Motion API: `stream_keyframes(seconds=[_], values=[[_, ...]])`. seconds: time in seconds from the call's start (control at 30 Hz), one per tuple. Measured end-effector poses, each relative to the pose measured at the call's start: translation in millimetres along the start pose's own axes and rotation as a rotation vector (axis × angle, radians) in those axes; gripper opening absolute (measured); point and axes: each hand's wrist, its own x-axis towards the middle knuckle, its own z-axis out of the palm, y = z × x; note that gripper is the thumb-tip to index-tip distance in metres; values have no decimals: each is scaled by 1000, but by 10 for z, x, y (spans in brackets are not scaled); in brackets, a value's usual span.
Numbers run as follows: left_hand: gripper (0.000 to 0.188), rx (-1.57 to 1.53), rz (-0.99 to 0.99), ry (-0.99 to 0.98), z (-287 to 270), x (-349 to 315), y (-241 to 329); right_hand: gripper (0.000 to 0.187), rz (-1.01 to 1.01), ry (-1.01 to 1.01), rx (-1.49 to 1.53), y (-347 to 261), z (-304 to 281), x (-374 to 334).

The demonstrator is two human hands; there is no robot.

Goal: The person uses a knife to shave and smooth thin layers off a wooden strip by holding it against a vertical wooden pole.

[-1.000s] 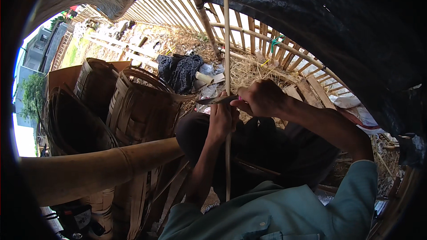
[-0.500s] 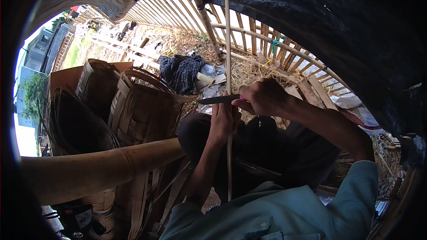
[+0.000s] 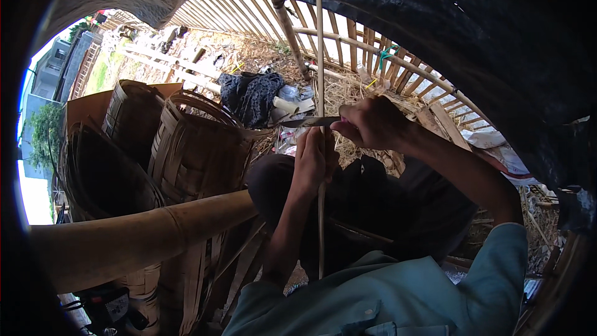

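Observation:
A long, thin bamboo strip (image 3: 319,43) runs upright through the middle, from the top edge down to my lap. My left hand (image 3: 312,158) is closed around it just above my knees. In my right hand (image 3: 375,123) is a knife (image 3: 306,122), gripped by its handle, of which a bit of pink shows. The dark blade points left and lies across the strip, right above my left fingers. Whether its edge bites into the strip I cannot tell.
Woven bamboo baskets (image 3: 193,149) stand at the left, behind a thick bamboo pole (image 3: 149,236). Beyond my knees lie a black cloth (image 3: 250,96) and straw litter. A bamboo slat fence (image 3: 354,43) curves behind, and a dark tarp (image 3: 472,37) hangs overhead at the right.
My right hand and the knife have moved up along the strip, a little away from me. My left hand still grips the strip in nearly the same place.

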Motion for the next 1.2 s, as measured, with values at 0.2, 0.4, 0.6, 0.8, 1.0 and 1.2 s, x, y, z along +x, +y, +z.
stream_keyframes(seconds=[0.2, 0.4, 0.6, 0.8, 1.0, 1.2], values=[[40, 50, 0, 0, 67, -7, 77, 41, -30, -54, -4, -131, 106, -69], [37, 65, -11, 13, 21, -21, -41, 41, 145, 60, -116, 62, -2, 79], [35, -32, -34, 40, 132, -16, 103, 40, 70, 32, -6, 38, -36, 17], [39, 38, -11, 8, 41, -3, 3, 47, -26, -167, 72, 4, -16, -53], [41, 132, 3, 37, 72, -16, -8, 50, -55, -186, -23, -47, -59, -36], [37, 179, 27, 109, 111, -37, -15, 46, -17, -72, -114, -73, 16, -80]])
